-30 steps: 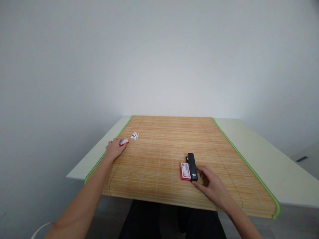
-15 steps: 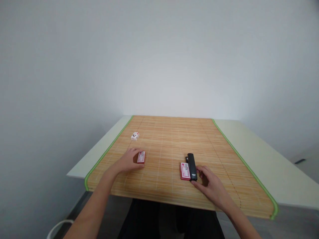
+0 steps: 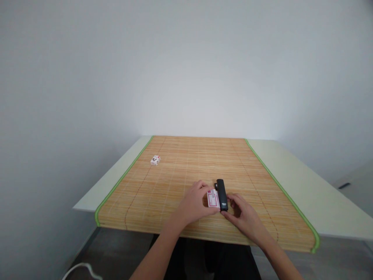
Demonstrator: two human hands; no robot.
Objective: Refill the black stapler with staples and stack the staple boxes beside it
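A small red-and-white box (image 3: 213, 198) lies between the thumb and fingers of my left hand (image 3: 194, 202), right against the left side of a black stapler (image 3: 222, 195). Only one box top shows there; whether another box lies beneath it, I cannot make out. My right hand (image 3: 243, 217) rests on the mat with its thumb at the stapler's near end and its fingertips on the right side, curled around it. The stapler stands lengthwise, pointing away from me.
A bamboo mat (image 3: 186, 165) with green edging covers most of the white table (image 3: 294, 182). Towards the back left sits a small white box (image 3: 155, 160) with dark and red print. A white wall rises behind the table. A white cable (image 3: 83, 265) hangs at lower left.
My left hand has carried its red-and-white box rightward from the mat's left part to the spot beside the stapler, where a similar box lay. My right hand stays at the stapler.
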